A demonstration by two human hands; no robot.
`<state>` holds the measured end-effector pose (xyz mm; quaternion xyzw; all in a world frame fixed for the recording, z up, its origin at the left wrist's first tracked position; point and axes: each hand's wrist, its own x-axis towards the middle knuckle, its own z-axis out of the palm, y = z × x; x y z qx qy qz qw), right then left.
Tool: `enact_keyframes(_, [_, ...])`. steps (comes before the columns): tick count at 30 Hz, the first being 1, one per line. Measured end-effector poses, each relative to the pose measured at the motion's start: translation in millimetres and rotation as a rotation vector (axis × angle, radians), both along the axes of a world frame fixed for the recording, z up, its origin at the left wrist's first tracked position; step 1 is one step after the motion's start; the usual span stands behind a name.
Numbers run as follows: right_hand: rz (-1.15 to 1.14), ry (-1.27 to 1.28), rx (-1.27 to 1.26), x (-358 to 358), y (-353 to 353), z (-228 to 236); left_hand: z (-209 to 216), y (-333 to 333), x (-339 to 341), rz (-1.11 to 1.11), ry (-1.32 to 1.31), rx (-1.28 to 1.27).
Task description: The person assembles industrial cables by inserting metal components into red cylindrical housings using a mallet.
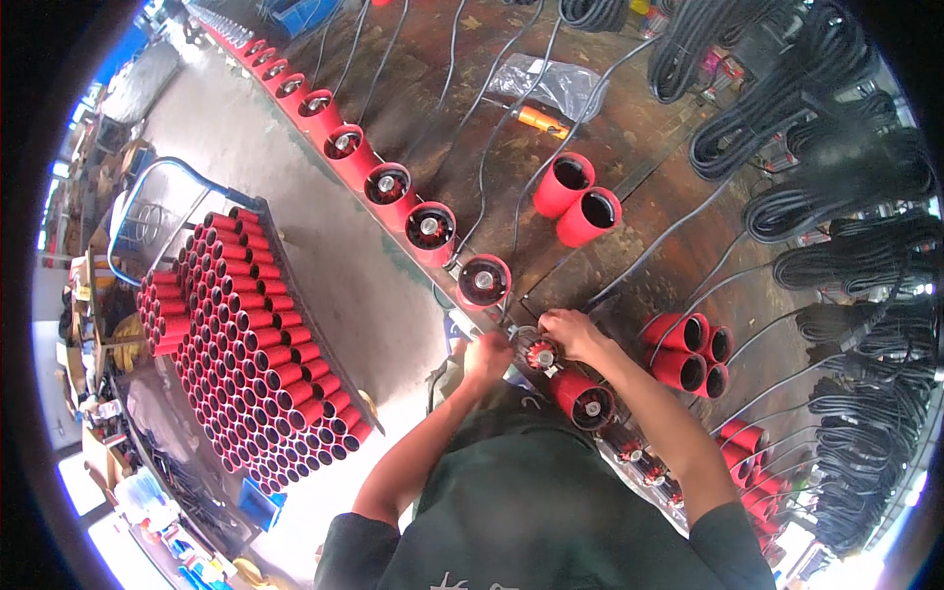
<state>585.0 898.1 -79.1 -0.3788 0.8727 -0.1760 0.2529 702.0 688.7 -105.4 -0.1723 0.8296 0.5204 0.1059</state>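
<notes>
Both bare hands are working at the near edge of a worn dark-brown surface (649, 221). Between them a small metal motor unit with a red-and-silver round end (539, 354) is sitting on that edge. The left hand (487, 358) is curling its fingers closely at the unit's left side; the right hand (570, 330) is bending its fingers at the upper right. Whether either is gripping the unit, I cannot tell. Just beside it, a red cylindrical housing (570, 389) is holding a similar motor. Farther along the edge, a row of red motor-filled cylinders (395, 213) is extending away. Two upright red cylinders with dark interiors (588, 228) are touching each other. Beyond them, an orange-bodied hand tool (542, 121) is lying near a clear plastic bag (565, 87).
</notes>
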Motion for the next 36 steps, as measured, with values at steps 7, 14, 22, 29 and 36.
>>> enact_keyframes(7, [-0.016,-0.181,0.095,-11.5,-19.1,22.3,-5.7,-8.4,11.0,-0.008,-0.038,0.007])
enact_keyframes(14, [-0.103,-0.266,-0.017,-19.7,-30.8,15.5,5.3,-7.7,11.8,0.111,-0.034,0.146])
enact_keyframes(22, [-0.082,-0.388,0.029,-35.3,-47.5,11.7,1.7,-12.2,12.1,0.074,-0.036,0.25])
enact_keyframes(29, [-0.191,-0.421,0.06,-28.3,-58.9,4.8,1.3,-12.5,11.9,0.029,-0.005,0.203])
enact_keyframes(36, [-0.281,-0.442,0.24,-27.2,-75.1,8.8,18.5,-17.3,9.5,-0.025,0.027,0.097])
